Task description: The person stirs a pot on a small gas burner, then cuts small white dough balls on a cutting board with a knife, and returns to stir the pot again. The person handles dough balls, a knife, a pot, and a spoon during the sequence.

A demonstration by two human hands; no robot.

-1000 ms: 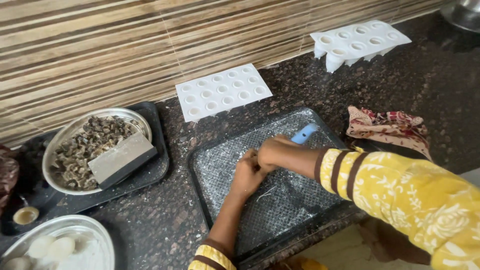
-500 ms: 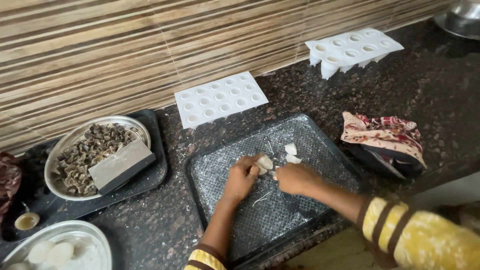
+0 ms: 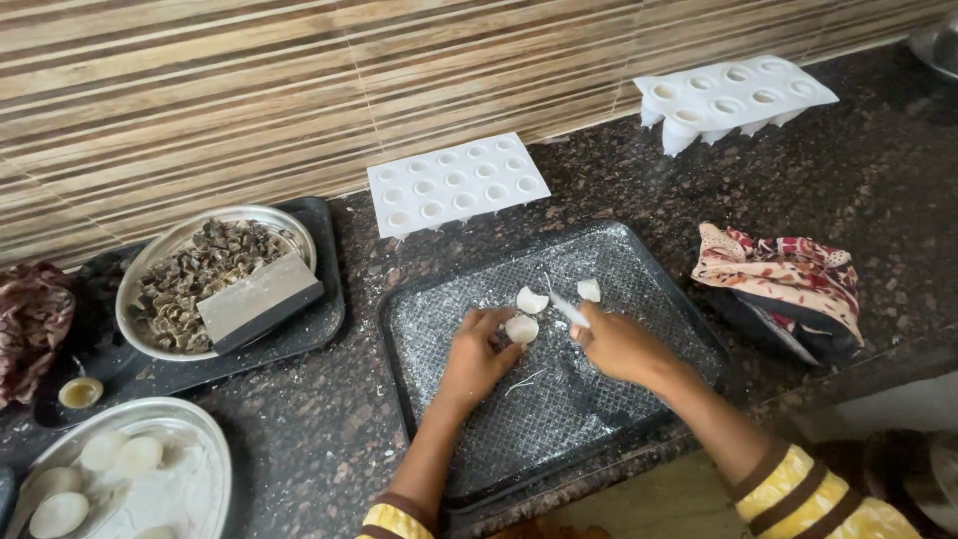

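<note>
Your left hand (image 3: 477, 351) pinches a white disc (image 3: 521, 327) over the dark tray (image 3: 639, 262); your right hand (image 3: 617, 344) grips a white scraper (image 3: 567, 308); excess pressure may crack the disc.

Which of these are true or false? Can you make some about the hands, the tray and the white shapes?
1. The left hand touches a white dome piece. True.
2. The right hand is empty. False: it holds a thin pale tool.
3. The dark mesh tray sits on a wooden table. False: it sits on a speckled dark counter.
4. Two white moulds lie near the striped wall. True.
</note>
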